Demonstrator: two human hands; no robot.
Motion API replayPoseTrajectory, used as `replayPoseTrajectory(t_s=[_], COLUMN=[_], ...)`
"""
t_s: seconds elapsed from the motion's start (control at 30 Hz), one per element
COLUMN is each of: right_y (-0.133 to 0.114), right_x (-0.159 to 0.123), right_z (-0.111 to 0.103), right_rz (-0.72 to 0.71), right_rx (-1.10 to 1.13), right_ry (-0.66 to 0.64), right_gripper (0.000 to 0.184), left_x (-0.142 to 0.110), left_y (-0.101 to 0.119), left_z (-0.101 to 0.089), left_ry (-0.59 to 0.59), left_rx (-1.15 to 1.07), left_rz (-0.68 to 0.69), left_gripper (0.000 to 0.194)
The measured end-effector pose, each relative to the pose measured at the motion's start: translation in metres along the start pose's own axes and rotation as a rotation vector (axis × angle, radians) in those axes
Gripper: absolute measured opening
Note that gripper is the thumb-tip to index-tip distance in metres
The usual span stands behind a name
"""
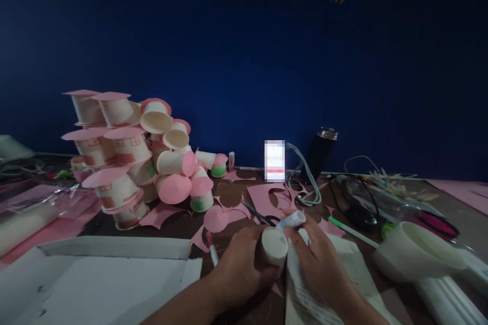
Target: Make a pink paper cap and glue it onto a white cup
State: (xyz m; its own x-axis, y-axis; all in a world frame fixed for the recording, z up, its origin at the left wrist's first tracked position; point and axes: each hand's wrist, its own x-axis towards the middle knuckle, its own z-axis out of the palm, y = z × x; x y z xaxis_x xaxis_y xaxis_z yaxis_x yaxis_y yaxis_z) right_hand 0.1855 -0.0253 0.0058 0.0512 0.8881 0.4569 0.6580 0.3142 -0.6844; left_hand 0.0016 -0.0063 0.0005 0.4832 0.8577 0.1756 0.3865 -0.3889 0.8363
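My left hand (240, 264) is wrapped round a small white paper cup (274, 248), held on its side with the base facing me. My right hand (316, 259) grips a white glue stick (292, 220) with a blue band, its tip right at the cup's upper edge. Both hands sit low in the middle of the brown table (179, 223), over a printed paper sheet (308, 299). Just beyond the hands, scissors (259, 215) lie among pink paper scraps (267, 195).
A pile of finished cups with pink paper lids (129, 157) stands at the left. A stack of white cups (419, 251) lies on its side at the right. An open white box (95, 274) is near left. A dark flask (320, 155), cables and a green pen (346, 228) lie behind.
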Motion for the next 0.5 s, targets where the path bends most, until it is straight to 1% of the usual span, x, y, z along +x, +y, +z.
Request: replayPoseTrajectory(t_s=[0.17,0.2,0.3,0.37,0.5], right_y=[-0.0002,-0.0004,-0.0014,-0.0021,-0.0014], right_x=[0.0006,0.0005,-0.0002,-0.0007,-0.0013], right_z=[-0.0035,-0.0035,-0.0013,0.0012,0.0041], right_rz=[0.023,0.026,0.009,-0.010,-0.034], right_rx=[0.042,0.052,0.052,0.036,-0.020], right_ry=[0.086,0.083,0.007,-0.017,0.045], right_gripper=[0.025,0.026,0.026,0.026,0.021], left_x=[-0.0022,-0.0027,-0.0028,-0.0018,-0.0002], left_y=[-0.0027,-0.0035,-0.0034,-0.0009,0.0051], left_z=[0.0009,0.0012,0.0014,0.0008,-0.0015], left_ry=[0.004,0.001,0.004,0.007,-0.015], left_rx=[0.005,0.004,0.000,-0.008,-0.014], left_rz=[-0.007,-0.009,-0.019,-0.008,0.026], left_gripper=[0.061,0.062,0.063,0.061,0.056])
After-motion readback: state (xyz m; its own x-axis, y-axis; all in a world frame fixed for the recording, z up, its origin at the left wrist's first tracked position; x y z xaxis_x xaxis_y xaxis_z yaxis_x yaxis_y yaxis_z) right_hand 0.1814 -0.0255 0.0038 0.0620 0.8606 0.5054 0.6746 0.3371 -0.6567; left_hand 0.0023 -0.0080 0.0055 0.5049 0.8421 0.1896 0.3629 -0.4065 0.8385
